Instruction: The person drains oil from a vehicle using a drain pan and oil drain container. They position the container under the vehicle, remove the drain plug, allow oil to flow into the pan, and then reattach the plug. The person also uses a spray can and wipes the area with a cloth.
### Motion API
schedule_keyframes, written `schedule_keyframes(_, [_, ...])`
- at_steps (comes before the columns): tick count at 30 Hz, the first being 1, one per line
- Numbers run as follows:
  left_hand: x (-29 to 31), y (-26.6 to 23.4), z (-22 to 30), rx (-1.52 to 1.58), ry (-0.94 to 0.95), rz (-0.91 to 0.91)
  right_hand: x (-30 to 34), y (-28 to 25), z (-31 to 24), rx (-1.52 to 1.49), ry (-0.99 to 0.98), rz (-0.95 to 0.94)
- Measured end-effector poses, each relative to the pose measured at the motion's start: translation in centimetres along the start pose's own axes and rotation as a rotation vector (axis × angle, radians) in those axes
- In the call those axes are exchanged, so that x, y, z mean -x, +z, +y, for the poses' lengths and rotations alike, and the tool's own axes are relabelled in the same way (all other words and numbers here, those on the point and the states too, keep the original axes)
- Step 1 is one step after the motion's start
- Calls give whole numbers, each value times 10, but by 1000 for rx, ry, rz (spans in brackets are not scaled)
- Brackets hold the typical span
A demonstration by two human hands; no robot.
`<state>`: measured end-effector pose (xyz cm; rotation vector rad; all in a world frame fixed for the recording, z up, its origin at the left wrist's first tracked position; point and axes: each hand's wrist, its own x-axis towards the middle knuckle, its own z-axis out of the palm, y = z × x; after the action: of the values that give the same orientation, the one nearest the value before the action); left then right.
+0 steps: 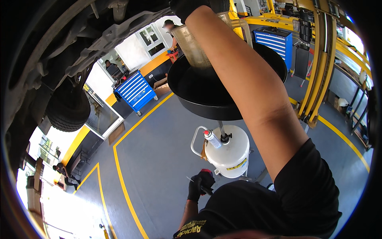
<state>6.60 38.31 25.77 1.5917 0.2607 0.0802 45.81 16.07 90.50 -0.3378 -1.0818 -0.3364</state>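
My left hand (197, 187), in a black and red glove, is low in front of my body. Its fingers are closed round a dark tool with a thin metal shaft (190, 179); the exact kind is unclear. My right arm reaches up across the view. Only part of my black-gloved right hand (189, 8) shows at the top edge, close under the raised vehicle (91, 44), and its fingers are hidden. Behind that forearm, a translucent plastic jug (193, 46) is in or over a wide black drain pan (203, 105). The pan's pole rises from a white drum (229, 149).
A spray can (213, 139) stands on the drum. Blue tool cabinets (136, 91) are at the left back and right back. A yellow lift post (320, 75) rises at right. A tyre (68, 109) hangs at left. Several people are further off, one (65, 175) seated.
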Motion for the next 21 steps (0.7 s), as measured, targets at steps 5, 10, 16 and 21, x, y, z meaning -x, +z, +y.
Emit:
schedule_keyframes(5, [-4, 0, -8, -52, 43, 1, 3, -2, -21, 265, -69, -93])
schedule_keyframes(10, [3, -2, -10, 6, -7, 31, 10, 3, -27, -187, 118, 3])
schedule_keyframes(16, [1, -4, -15, 179, -55, 14, 11, 6, -22, -282, 178, 73])
schedule_keyframes(21, [-13, -1, -17, 83, -25, 23, -23, -31, -9, -494, 137, -240])
